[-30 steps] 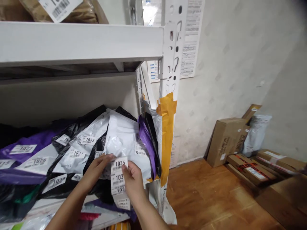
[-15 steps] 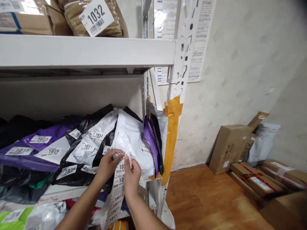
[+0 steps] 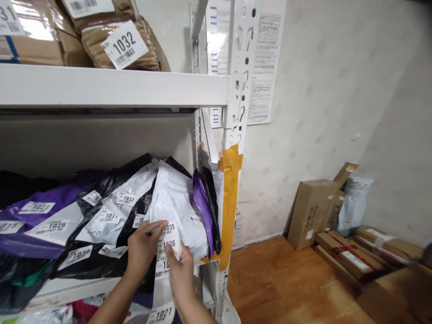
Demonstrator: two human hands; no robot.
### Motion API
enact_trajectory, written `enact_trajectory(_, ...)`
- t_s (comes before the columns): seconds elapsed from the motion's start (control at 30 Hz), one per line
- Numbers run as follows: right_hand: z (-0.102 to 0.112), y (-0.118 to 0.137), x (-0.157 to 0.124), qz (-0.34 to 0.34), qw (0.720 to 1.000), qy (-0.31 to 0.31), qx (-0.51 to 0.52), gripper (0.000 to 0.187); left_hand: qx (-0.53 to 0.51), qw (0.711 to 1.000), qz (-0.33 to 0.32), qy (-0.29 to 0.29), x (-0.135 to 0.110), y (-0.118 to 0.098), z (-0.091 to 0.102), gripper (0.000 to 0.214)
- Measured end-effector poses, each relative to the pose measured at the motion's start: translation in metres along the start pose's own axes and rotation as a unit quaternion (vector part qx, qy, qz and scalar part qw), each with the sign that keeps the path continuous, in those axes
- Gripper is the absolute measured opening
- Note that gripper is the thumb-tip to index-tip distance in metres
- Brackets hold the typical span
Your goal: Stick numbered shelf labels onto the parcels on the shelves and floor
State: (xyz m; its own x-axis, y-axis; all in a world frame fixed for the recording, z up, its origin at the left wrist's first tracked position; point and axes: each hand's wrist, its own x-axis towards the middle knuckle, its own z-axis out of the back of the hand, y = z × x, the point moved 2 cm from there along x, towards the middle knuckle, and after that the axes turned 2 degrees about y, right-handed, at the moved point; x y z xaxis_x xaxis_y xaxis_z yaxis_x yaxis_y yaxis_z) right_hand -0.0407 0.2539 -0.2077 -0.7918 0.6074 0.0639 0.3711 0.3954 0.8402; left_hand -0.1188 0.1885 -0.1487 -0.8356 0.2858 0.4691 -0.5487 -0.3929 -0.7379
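Observation:
My left hand (image 3: 143, 247) presses a white sticker reading 1035 (image 3: 169, 228) onto a white plastic parcel (image 3: 177, 204) on the middle shelf, its fingers stretched flat over the label's left end. My right hand (image 3: 180, 270) pinches a long strip of numbered labels (image 3: 168, 258) just below, thumb up on the one reading 1036. The strip hangs down past the shelf edge, ending at 1021. Black, white and purple mail bags with numbered stickers lie packed to the left of the white parcel.
A white metal rack post (image 3: 236, 112) with yellow tape stands right of the parcels. Brown wrapped packages, one marked 1032 (image 3: 123, 45), sit on the upper shelf. Cardboard boxes (image 3: 313, 211) and a grey bag lean against the wall on the wooden floor at right.
The 1035 label has come off the strip and now lies on the white parcel under my left fingers. My right hand has dropped slightly, with 1036 now the strip's top label.

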Motion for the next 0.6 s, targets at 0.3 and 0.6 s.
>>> enact_trajectory(0.3,0.090,-0.001,-0.034,0.035,0.991,-0.124,-0.044,0.041,0.197,0.962,-0.169,-0.083,-0.009,-0.050,-0.010,0.043)
enact_trajectory(0.6,0.131,0.057,-0.002,-0.006,0.994,-0.013,-0.104,0.038,0.188,0.972,0.027,0.142,0.124,-0.115,-0.108,0.066)
